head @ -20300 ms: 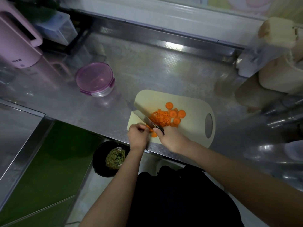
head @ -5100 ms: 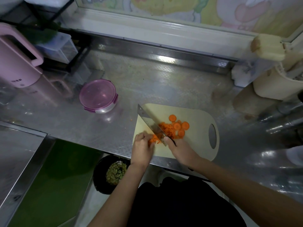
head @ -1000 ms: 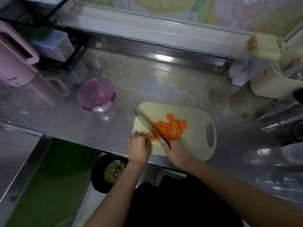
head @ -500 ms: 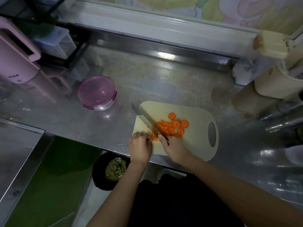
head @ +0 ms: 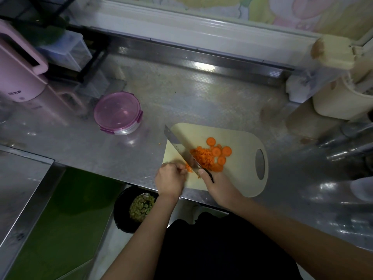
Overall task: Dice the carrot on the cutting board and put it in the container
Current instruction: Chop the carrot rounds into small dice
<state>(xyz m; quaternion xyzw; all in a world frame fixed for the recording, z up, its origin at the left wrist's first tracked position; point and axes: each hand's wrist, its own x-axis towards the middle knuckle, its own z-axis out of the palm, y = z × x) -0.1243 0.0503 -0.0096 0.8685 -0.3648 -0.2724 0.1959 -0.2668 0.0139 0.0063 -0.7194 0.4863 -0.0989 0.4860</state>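
The left hand's (head: 170, 181) fingers (head: 181, 171) are curled, their tips pinching a small carrot bit (head: 189, 168) against the board, right beside the blade. The right hand's (head: 217, 185) fingers are clenched round the thin black handle of a knife (head: 179, 147). Its broad, rectangular steel blade shows its flat side and slants away from the hand toward the board's far left corner.

Just right of the blade, touching it, lies a loose heap of diced carrot (head: 202, 156), bright orange and cut into tiny rough cubes. Around the heap's right and far sides lie several flat carrot rounds (head: 226, 151), smooth discs with a paler ring in the middle, some overlapping. All the carrot is on the cutting board (head: 240, 138), a smooth cream plastic slab with rounded corners and an oval grip hole at its right end. It lies at the near edge of the surface (head: 201, 98), shiny steel with a fine embossed grain.

The container (head: 117, 113) stands on the surface to the left of the board, apart from it. It is round, with a clear body and a translucent pink snap-on lid, which is on. Farther left stands a pink plastic jug-shaped appliance (head: 18, 77). Below the surface's edge sits a black bin (head: 123, 211) holding green scraps.
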